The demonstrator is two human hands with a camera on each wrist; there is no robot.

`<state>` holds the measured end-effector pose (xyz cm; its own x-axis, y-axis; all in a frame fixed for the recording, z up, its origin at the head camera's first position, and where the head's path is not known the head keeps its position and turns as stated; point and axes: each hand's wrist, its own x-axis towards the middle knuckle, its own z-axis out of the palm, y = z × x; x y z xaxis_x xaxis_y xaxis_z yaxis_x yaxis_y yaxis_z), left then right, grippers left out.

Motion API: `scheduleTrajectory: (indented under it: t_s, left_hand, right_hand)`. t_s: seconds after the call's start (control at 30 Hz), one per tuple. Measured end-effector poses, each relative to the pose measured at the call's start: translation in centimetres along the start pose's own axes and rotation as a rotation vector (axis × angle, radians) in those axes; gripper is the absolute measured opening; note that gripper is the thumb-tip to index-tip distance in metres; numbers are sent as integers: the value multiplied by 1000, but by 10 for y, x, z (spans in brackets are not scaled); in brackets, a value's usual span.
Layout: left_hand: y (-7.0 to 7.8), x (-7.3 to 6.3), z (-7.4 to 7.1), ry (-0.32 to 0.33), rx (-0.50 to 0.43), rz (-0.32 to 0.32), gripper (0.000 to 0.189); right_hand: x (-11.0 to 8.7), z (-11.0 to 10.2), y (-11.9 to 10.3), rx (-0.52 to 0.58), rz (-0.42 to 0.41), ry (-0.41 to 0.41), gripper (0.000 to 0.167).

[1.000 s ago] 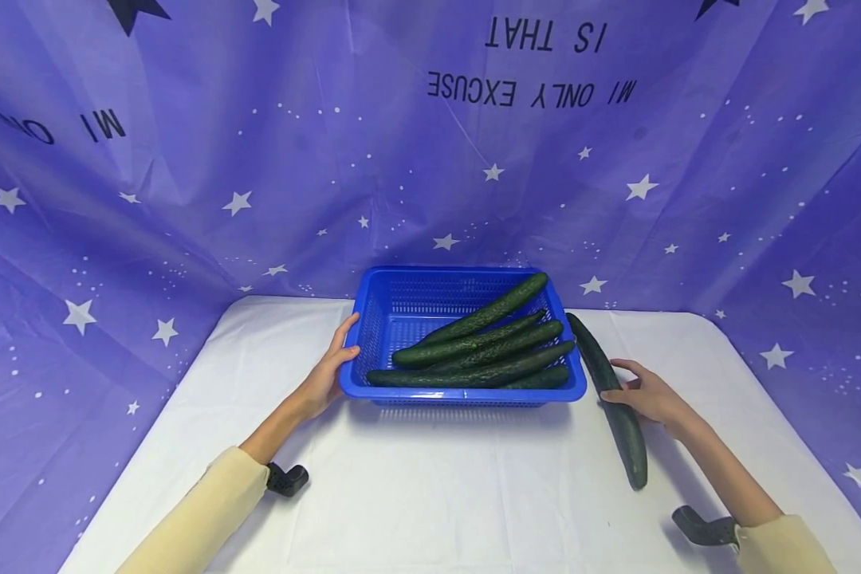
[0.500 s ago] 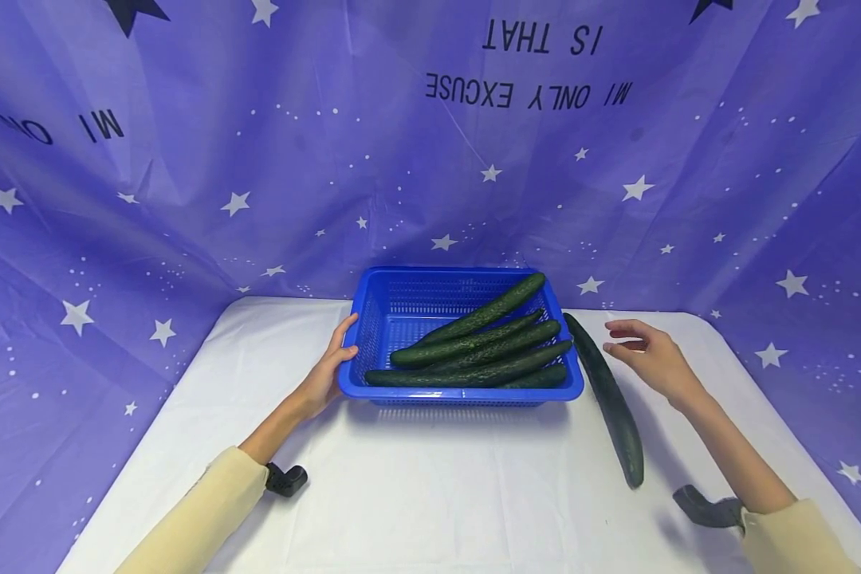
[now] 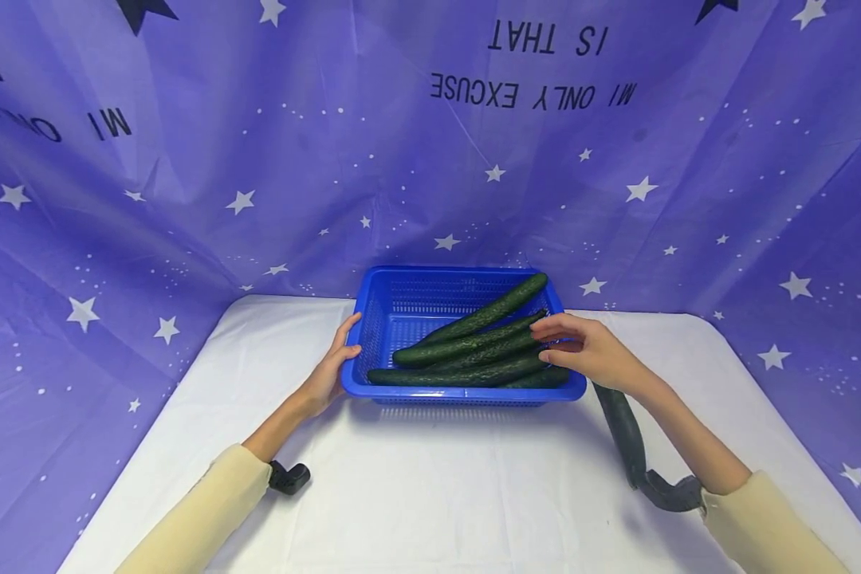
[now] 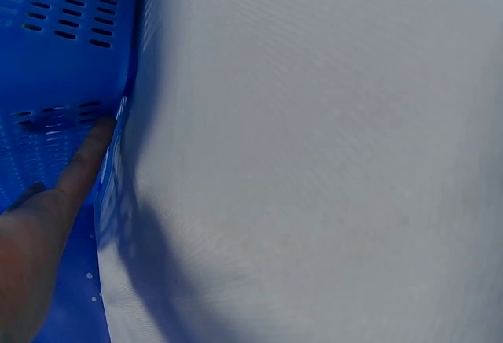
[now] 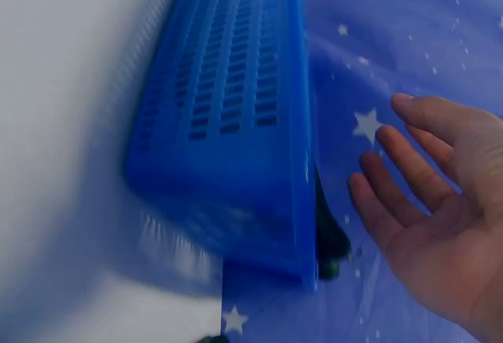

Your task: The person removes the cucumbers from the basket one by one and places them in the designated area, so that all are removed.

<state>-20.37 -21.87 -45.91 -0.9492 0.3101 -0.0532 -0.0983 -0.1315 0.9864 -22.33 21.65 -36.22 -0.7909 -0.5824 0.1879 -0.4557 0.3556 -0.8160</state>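
Note:
A blue plastic basket (image 3: pixel 466 393) with slotted sides stands at the back of the table, several dark green cucumbers (image 3: pixel 473 347) lying lengthwise in it. My left hand (image 3: pixel 323 379) holds the basket's left rim with thumb and fingers. In the left wrist view, one of its fingers (image 4: pixel 85 162) lies along the slotted wall. Over the basket's right end hovers my right hand (image 3: pixel 588 348), fingers loosely bent and holding nothing; the right wrist view shows it apart from the basket (image 5: pixel 236 162). One more cucumber (image 3: pixel 619 422) lies on the table right of the basket, partly hidden under my right hand and wrist.
A white cloth covers the table (image 3: pixel 430 486). Directly behind the basket hangs a purple curtain (image 3: pixel 402 175) with stars and lettering, which also runs along both sides. Each wrist carries a dark mount, the left one (image 3: pixel 289 478) close above the cloth.
My right hand let go of the loose cucumber beside the basket, lifted off it, then moved left over the basket's right end. The left hand and basket stayed in place.

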Motion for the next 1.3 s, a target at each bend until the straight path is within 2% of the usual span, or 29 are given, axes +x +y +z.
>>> scheduleTrajectory:
  t_s: [0.17,0.43,0.7,1.07,1.3]
  left_hand:
    - [-2,1,1,-3,9,-7,71]
    - [-3,1,1,9,6,-11,70]
    - [-2,1,2,14,-1,-9,70]
    - [0,0,2,14,6,-4,69]
    - [0,0,0,12,13,-7,69]
  right_hand:
    - [16,13,1,-49,13,-85,30]
    - [39,26,3,-73,43,-241,35]
    - [55,36,5,-122,20,-374,35]
    - [70,44,3,-111,70,-509,35]
    - [80,53,1,-164,98,-582,35]
